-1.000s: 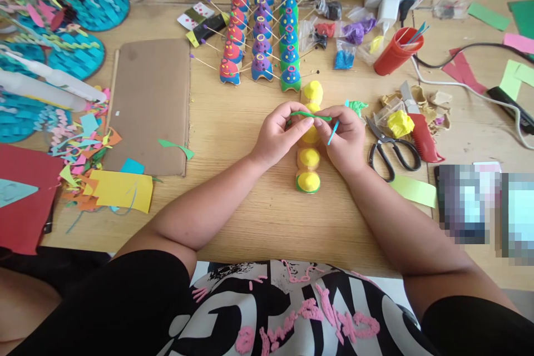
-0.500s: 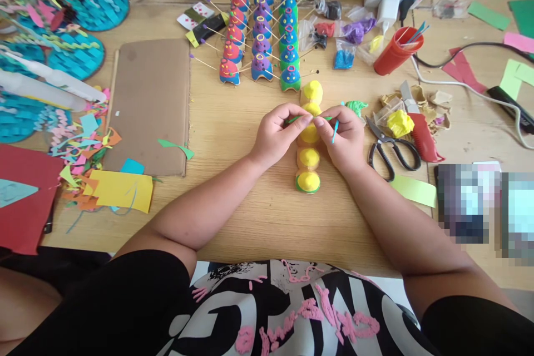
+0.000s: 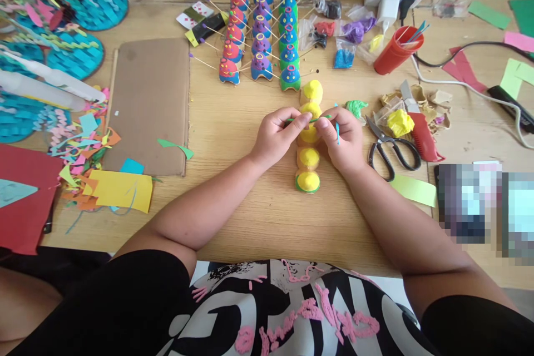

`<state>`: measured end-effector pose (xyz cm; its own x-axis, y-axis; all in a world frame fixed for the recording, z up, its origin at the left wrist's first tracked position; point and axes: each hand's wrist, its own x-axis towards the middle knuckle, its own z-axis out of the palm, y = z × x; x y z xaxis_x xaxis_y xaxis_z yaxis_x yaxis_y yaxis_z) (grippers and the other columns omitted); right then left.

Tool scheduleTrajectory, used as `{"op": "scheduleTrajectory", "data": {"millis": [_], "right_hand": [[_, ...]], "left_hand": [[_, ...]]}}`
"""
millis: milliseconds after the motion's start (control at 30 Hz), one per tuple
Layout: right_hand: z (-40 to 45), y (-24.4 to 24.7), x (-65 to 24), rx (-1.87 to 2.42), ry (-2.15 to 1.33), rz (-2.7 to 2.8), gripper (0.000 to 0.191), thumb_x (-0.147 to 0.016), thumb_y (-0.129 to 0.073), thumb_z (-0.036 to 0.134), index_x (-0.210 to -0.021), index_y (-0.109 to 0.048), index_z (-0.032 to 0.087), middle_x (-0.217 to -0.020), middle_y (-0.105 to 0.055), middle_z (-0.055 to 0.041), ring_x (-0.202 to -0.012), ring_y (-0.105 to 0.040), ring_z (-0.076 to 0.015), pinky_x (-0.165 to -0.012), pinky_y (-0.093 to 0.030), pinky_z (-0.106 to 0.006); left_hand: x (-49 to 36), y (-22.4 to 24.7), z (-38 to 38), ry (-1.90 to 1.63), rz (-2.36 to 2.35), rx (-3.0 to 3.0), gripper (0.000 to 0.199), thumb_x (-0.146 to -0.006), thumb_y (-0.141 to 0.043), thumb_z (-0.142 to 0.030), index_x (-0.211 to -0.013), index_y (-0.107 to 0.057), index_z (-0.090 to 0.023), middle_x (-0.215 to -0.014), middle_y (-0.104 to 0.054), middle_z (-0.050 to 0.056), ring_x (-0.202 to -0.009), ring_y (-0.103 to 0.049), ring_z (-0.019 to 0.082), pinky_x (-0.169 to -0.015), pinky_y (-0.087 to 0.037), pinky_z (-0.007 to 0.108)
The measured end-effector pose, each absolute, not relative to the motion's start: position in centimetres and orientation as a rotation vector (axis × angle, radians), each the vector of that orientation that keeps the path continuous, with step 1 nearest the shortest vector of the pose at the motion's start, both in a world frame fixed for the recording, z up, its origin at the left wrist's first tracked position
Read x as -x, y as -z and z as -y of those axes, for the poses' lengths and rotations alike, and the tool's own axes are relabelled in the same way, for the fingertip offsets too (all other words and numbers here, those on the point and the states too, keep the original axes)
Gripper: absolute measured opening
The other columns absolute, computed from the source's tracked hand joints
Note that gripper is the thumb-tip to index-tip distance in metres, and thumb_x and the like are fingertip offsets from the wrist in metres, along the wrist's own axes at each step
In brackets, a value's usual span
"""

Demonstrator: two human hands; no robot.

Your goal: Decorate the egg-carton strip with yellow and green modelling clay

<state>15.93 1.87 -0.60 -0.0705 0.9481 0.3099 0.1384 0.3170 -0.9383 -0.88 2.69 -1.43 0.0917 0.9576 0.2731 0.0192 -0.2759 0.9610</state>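
A thin green clay strip [image 3: 320, 119] is stretched between my two hands. My left hand [image 3: 275, 136] pinches its left end with thumb and forefinger. My right hand [image 3: 345, 139] pinches the other end and also keeps a thin blue stick [image 3: 337, 134] tucked among its fingers. Directly below them lies an egg-carton strip with yellow clay-covered bumps [image 3: 309, 158]; green edging shows at its near end. My fingers hide part of the bumps around the middle. A lump of green clay [image 3: 356, 108] sits just beyond my right hand.
Three painted egg-carton caterpillars [image 3: 262, 44] with pin feelers stand behind. At right are scissors [image 3: 386, 147], a red-handled cutter [image 3: 423, 136], yellow clay [image 3: 400, 122] and a red cup [image 3: 399, 50]. A cardboard sheet [image 3: 150, 105] and paper scraps [image 3: 89, 150] lie at left.
My right hand has tilted slightly, and the blue stick has swung more upright. More of the green strip shows between my fingers. My left hand has shifted only a little.
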Motion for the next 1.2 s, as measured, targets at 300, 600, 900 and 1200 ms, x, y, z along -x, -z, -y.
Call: {"op": "scheduleTrajectory", "data": {"millis": [300, 600, 900, 1200], "right_hand": [[-2.04, 0.89, -15.97, 1.040, -0.878, 1.483, 0.060, -0.093, -0.062, 0.083, -0.075, -0.055, 0.026, -0.069, -0.056, 0.0024, -0.065, -0.049, -0.0141, -0.065, -0.048, -0.034], [-2.03, 1.20, -16.06, 1.035, -0.875, 1.465, 0.051, -0.097, -0.066, 0.073, -0.080, -0.060, 0.025, -0.072, -0.056, 0.0025, -0.067, -0.051, -0.0136, -0.068, -0.048, -0.034], [-2.18, 1.45, -15.96, 1.084, -0.840, 1.438, 0.057, -0.093, -0.068, 0.077, -0.073, -0.056, 0.025, -0.068, -0.055, 0.0024, -0.065, -0.051, -0.0137, -0.064, -0.049, -0.034], [-1.91, 0.86, -16.13, 1.110, -0.795, 1.485, 0.065, -0.097, -0.059, 0.080, -0.064, -0.060, 0.024, -0.056, -0.049, 0.0028, -0.055, -0.047, -0.0126, -0.057, -0.045, -0.033]], "left_hand": [[0.89, 0.99, -2.59, -1.288, -1.005, -1.470, 0.065, -0.085, -0.073, -0.083, -0.069, -0.070, -0.021, -0.068, -0.066, 0.000, -0.066, -0.054, 0.013, -0.065, -0.045, 0.030], [0.75, 1.51, -2.70, -1.329, -0.979, -1.439, 0.056, -0.090, -0.073, -0.076, -0.079, -0.071, -0.021, -0.075, -0.065, -0.001, -0.073, -0.057, 0.012, -0.069, -0.048, 0.028], [0.75, 1.43, -2.77, -1.318, -1.038, -1.446, 0.060, -0.092, -0.068, -0.079, -0.076, -0.069, -0.021, -0.074, -0.067, 0.000, -0.073, -0.059, 0.014, -0.070, -0.049, 0.029], [1.17, 1.40, -2.69, -1.284, -1.046, -1.469, 0.072, -0.093, -0.059, -0.084, -0.060, -0.063, -0.021, -0.063, -0.061, 0.001, -0.067, -0.060, 0.014, -0.075, -0.052, 0.032]]}}
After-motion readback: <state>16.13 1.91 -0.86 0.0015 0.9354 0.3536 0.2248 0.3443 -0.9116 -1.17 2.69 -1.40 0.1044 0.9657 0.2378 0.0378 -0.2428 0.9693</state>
